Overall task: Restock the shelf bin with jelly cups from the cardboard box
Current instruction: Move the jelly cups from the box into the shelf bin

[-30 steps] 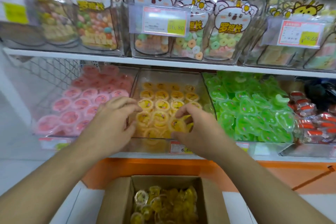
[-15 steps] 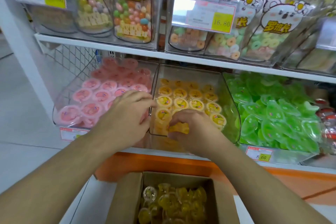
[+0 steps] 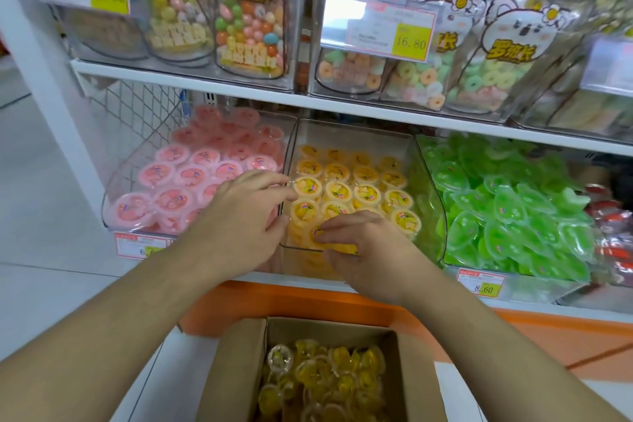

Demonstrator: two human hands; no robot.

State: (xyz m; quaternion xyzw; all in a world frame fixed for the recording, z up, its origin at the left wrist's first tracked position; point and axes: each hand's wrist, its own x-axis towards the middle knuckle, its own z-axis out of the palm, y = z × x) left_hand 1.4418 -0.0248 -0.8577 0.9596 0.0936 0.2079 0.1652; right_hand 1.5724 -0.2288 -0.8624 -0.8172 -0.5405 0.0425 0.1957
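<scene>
Reaching into the clear shelf bin (image 3: 424, 178) in the middle of the lower shelf (image 3: 342, 279), your right hand (image 3: 363, 250) curls its fingers (image 3: 337, 228) round a yellow jelly cup (image 3: 329, 240) at the bin's front edge. Your left hand (image 3: 239, 226) sits over the bin's left wall, fingers loosely spread and relaxed, the tips touching the cups in the near rows; it holds nothing that you can make out. Yellow jelly cups (image 3: 346, 188) lie lid-up in neat rows across the bin, filling the back and middle.

Below your arms stands the open cardboard box (image 3: 236, 370), with a loose heap of more yellow cups (image 3: 325, 380) inside. It rests on the pale floor (image 3: 34, 216) in front of the orange base (image 3: 342, 305) of the shelving.

Left of your bin is a bin of pink cups (image 3: 191, 175); right of it, a bin of green leaf-shaped jellies (image 3: 507, 209), and beyond that some red packets (image 3: 613, 216). Price tags (image 3: 481, 284) hang along the shelf edge. The upper shelf (image 3: 239, 87) carries clear tubs of coloured sweets (image 3: 253, 27) with cartoon animal labels and yellow price cards (image 3: 409, 39).
</scene>
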